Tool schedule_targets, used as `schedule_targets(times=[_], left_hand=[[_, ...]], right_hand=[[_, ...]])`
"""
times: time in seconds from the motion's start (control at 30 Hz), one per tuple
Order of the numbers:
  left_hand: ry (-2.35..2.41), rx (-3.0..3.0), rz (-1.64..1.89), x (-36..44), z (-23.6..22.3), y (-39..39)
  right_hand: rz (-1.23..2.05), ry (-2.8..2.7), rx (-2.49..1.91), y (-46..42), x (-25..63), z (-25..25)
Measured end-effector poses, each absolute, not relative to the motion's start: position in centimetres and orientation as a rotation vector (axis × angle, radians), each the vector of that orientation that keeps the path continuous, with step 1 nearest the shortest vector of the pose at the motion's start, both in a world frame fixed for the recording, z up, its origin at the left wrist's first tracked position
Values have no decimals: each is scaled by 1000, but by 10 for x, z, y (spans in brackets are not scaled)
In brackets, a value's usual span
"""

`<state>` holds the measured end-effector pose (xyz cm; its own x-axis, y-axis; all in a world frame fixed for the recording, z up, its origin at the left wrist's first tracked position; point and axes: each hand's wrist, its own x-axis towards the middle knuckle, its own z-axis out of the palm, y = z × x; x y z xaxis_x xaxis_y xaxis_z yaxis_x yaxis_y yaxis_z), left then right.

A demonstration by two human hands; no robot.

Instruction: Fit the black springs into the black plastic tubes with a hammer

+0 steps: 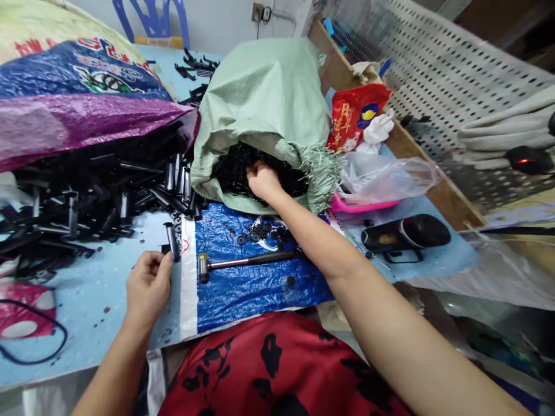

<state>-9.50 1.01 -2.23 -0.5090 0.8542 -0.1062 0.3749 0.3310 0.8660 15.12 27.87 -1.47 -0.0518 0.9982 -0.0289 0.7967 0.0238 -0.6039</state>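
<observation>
My left hand (pixel 150 281) is closed in a pinch on a black plastic part (pixel 172 242), a narrow channel-shaped piece tilted upright above the light blue table. My right hand (pixel 263 181) reaches into the mouth of a pale green woven sack (pixel 264 86). Inside the sack lies a heap of small black pieces (pixel 232 167). The right fingers are curled together at this heap, their tips partly hidden, and what they grip cannot be made out. Below the sack, a hammer (pixel 247 263) with a black grip lies on a blue plastic sheet (pixel 243 306), near several small black round pieces (pixel 260 230).
A big pile of black plastic parts (pixel 108 196) spreads on the left beside a printed bag (pixel 82 127). To the right are a red packet (pixel 358 112), a clear plastic bag (pixel 385 173), a pink tray (pixel 364 206) and a black mug (pixel 405 236). A wooden board (pixel 446 190) edges the table.
</observation>
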Motion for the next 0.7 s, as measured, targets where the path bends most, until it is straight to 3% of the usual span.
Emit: schedule_targets(times=[0.1,0.23,0.7], left_hand=[[1826,743,1343,-86,-30,11],[1674,554,1379,-85,-29,6],[1518,555,1377,-76,-29,-5]], right_hand=[[667,-1917,-1949,304,135,-23],[719,-1876,-1935,313,137,-36],[888,-1929,-1554,250,189,-9]])
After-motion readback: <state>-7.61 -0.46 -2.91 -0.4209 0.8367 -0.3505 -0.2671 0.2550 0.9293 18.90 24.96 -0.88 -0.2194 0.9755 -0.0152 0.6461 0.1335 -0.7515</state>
